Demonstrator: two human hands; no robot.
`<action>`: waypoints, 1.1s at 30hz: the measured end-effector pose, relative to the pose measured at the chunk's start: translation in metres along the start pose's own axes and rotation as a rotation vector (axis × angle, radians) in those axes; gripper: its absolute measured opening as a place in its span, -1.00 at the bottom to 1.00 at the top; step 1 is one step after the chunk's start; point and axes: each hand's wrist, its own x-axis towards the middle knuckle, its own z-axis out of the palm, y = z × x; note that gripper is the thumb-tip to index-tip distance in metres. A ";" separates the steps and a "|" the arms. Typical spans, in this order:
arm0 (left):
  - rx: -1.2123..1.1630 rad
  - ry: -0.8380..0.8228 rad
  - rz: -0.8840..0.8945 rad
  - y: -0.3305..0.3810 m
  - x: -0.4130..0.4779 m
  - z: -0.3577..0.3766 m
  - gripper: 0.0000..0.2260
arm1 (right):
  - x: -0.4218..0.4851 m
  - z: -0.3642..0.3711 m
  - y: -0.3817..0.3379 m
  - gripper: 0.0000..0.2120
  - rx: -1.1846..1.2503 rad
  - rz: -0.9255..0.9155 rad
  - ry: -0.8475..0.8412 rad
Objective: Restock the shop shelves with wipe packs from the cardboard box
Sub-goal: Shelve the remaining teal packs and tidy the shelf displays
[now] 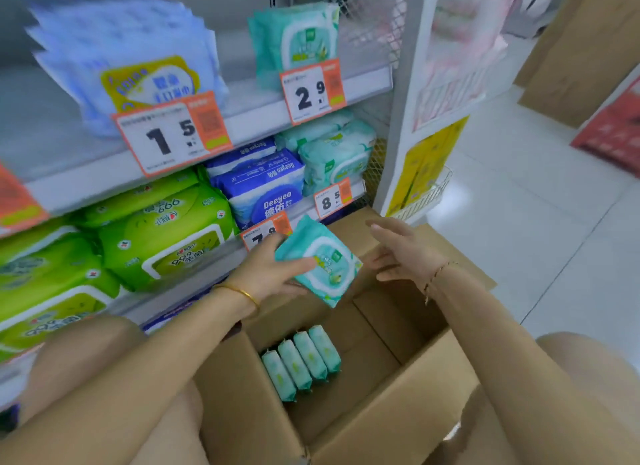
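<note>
Fingers of the left hand point(273, 270) are pinching a teal wipe pack point(320, 262) above the cardboard box point(381, 388); right hand point(398, 250) is hovering spread. Keeping the pack level should help shelving.

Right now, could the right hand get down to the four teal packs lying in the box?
Probably yes. The right hand is open and empty above the cardboard box, whose flaps stand open, and nothing covers the four teal packs at its bottom. The left hand holds a teal pack aside.
</note>
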 end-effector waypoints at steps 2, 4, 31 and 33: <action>-0.167 -0.015 -0.017 0.015 -0.004 -0.009 -0.73 | -0.001 -0.002 -0.013 -0.64 -0.034 -0.049 -0.010; -0.253 -0.030 0.000 0.032 -0.008 -0.016 -0.73 | -0.002 0.001 -0.023 -0.59 0.026 -0.053 -0.126; 0.388 0.736 0.814 0.283 0.050 -0.079 -0.56 | 0.043 0.009 -0.254 -0.44 -0.436 -0.939 0.304; 0.409 0.784 0.751 0.281 0.064 -0.082 -0.57 | 0.054 0.016 -0.243 -0.49 -0.581 -0.875 0.313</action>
